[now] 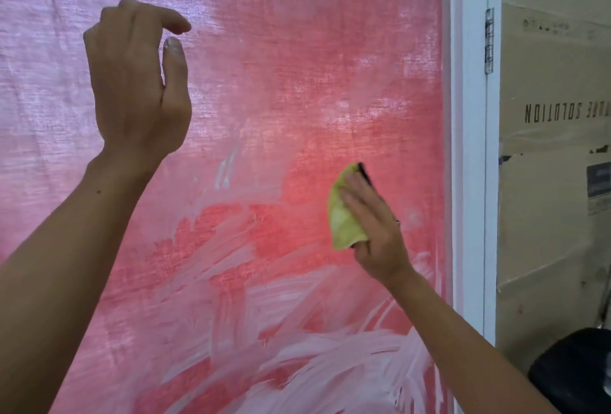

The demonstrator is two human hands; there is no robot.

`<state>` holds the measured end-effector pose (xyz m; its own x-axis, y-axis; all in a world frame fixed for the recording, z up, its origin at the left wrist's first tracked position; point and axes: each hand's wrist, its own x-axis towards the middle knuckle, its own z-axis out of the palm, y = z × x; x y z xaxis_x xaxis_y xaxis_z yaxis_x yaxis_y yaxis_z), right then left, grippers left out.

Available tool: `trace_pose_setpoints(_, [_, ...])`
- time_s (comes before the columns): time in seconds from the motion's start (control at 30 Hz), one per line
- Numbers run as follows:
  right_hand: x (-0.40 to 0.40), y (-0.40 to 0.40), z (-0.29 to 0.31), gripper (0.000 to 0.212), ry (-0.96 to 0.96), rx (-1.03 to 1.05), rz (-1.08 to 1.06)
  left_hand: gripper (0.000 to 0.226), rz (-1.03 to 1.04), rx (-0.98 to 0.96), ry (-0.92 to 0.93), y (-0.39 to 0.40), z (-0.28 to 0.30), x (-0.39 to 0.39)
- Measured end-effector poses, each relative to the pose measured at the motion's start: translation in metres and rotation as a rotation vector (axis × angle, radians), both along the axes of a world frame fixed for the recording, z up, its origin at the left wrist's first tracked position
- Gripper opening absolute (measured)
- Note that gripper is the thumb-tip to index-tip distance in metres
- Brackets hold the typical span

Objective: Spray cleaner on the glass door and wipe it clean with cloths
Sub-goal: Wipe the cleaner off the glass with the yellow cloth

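Glass door: the large glass door pane (264, 99), with a pink-red woven cloth behind it, fills most of the view in front of you, and its white frame (469, 149) stands at the right.
Cleaner: white foamy smears of cleaner (314, 364) cover the lower part of the pane in broad strokes; higher up only a thin haze shows.
Right hand: your right hand (373, 225) presses a folded yellow-green cloth (344, 218) flat against the glass, near the right frame, with straight fingers on it and the thumb tucked under its lower edge. A small dark piece shows at the top of the cloth; you cannot tell what it is.
Left hand: your left hand (139, 76) is raised before the upper left pane, fingers loosely curled, holding nothing.
Progress: the spraying seems done, since no bottle is in view. The wiping is, I judge, about in the middle.
Left to do: clear the lower smears, then polish away the haze.
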<state>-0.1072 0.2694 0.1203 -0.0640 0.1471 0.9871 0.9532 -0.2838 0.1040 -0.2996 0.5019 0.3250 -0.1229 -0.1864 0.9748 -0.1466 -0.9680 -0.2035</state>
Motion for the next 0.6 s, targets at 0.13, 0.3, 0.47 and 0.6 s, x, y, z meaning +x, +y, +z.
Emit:
trace_pose_setpoints(0.13, [0.009,-0.012,0.039,0.072,0.373,0.418,0.030,0.033,0.008,-0.002,0.002,-0.001,0.001,0.000])
trace_pose_setpoints(0.3, [-0.011,0.018,0.051,0.071,0.263,0.334,0.032,0.032,0.013,0.007,-0.004,-0.001,0.000,-0.001])
trace_pose_setpoints(0.47, [0.003,0.005,0.011,0.059,-0.027,-0.023,0.010,0.030,0.014,0.008,-0.004,0.000,0.000,-0.001])
trace_pose_setpoints(0.6, [0.017,-0.023,0.044,0.068,0.347,0.347,0.029,0.030,0.029,0.007,-0.008,-0.001,0.001,0.000])
